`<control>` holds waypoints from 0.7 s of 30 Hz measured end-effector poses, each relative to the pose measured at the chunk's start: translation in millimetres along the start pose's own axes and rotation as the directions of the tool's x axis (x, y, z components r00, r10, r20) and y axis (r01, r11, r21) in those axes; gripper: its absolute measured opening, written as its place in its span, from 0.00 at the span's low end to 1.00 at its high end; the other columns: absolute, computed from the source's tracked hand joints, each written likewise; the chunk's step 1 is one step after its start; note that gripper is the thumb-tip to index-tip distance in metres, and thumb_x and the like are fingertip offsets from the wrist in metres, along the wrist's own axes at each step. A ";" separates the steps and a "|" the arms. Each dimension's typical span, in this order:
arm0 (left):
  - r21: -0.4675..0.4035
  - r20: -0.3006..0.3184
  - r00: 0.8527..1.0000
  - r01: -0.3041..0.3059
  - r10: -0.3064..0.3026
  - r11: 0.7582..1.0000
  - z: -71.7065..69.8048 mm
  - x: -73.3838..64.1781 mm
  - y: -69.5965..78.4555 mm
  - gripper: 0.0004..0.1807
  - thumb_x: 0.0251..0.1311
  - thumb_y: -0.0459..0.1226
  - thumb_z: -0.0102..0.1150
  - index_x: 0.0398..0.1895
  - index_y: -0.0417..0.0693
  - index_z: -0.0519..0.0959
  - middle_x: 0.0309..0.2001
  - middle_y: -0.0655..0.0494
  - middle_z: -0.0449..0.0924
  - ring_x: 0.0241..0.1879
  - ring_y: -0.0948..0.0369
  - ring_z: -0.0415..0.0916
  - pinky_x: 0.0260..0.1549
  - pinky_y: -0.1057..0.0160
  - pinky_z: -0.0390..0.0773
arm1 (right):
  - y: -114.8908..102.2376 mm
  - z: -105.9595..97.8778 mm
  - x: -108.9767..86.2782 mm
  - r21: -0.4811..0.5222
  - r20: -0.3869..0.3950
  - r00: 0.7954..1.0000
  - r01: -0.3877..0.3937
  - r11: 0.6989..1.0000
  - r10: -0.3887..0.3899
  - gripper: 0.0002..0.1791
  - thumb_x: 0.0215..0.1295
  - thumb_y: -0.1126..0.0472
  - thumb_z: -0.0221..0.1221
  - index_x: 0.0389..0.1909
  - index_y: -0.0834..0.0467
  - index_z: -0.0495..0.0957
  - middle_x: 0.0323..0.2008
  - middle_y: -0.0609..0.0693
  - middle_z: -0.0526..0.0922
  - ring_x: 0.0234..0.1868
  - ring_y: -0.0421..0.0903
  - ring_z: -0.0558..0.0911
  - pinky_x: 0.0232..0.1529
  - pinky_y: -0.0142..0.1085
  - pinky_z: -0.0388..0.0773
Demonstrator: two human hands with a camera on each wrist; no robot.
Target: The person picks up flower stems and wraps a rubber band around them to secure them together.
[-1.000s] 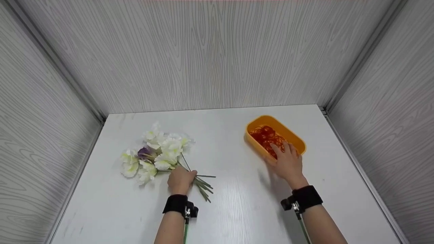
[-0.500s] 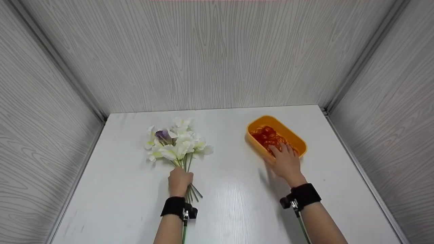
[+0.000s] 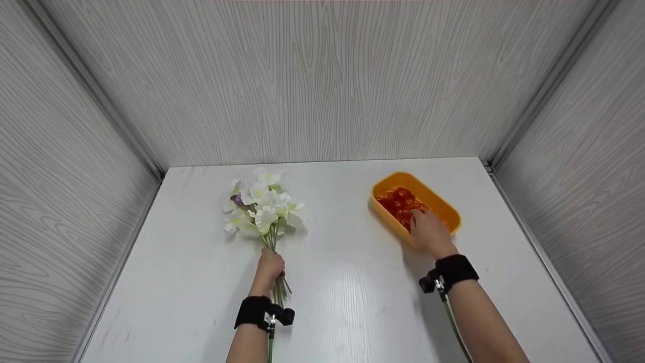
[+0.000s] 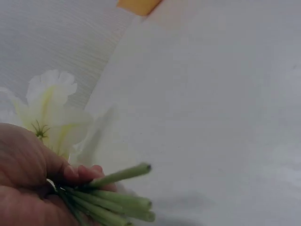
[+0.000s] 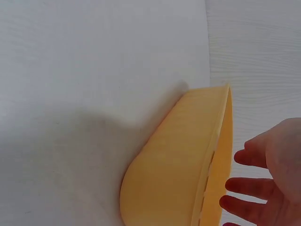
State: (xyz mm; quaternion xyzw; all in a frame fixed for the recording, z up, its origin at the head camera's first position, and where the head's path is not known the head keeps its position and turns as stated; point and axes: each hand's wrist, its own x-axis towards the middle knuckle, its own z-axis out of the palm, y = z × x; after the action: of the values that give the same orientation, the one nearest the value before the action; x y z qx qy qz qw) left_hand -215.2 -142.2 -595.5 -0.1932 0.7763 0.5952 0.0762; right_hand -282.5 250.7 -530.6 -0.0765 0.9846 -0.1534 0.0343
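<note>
My left hand (image 3: 270, 263) grips the green stems (image 4: 117, 207) of a bunch of artificial flowers (image 3: 264, 206), mostly white with yellow-green touches and one purple bloom. The blooms point away from me, and the cut stem ends stick out below my fist. On the right stands a yellow plastic tub (image 3: 387, 214) holding a tangle of thin red-orange loops that look like rubber bands (image 3: 398, 200). My right hand (image 3: 431, 234) reaches over the tub's near side, fingers loosely bent, fingertips hidden in the head view. Its fingers (image 5: 249, 186) hang apart beside the rim in the right wrist view.
A white table (image 3: 332, 282) carries everything, with grey wood-grain panels (image 3: 322, 85) rising behind it and on both sides. Each wrist wears a black strap (image 3: 456, 269) with a small camera and a green cable.
My left hand has swung the bunch from lying leftward to pointing away from me, stems now gathered more closely. My right hand's fingers, earlier spread over the loops, are now more bent.
</note>
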 end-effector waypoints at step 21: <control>-0.620 0.171 0.985 0.115 -0.009 0.777 16.2 -10.7 19.6 0.05 0.77 0.32 0.32 0.48 0.48 0.51 0.25 0.54 0.59 0.18 0.66 0.54 0.20 0.65 0.64 | 27.8 4.9 19.3 -0.089 0.172 0.979 -0.099 0.991 0.113 0.09 0.70 0.67 0.50 0.39 0.62 0.80 0.36 0.59 0.81 0.37 0.55 0.79 0.40 0.53 0.77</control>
State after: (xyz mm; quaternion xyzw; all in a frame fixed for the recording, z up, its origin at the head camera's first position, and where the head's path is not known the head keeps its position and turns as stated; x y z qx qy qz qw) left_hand -214.8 -120.3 -578.7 -0.1851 0.5186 0.8300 0.0886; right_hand -305.1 272.4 -544.6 -0.0385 0.9857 -0.1046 0.1267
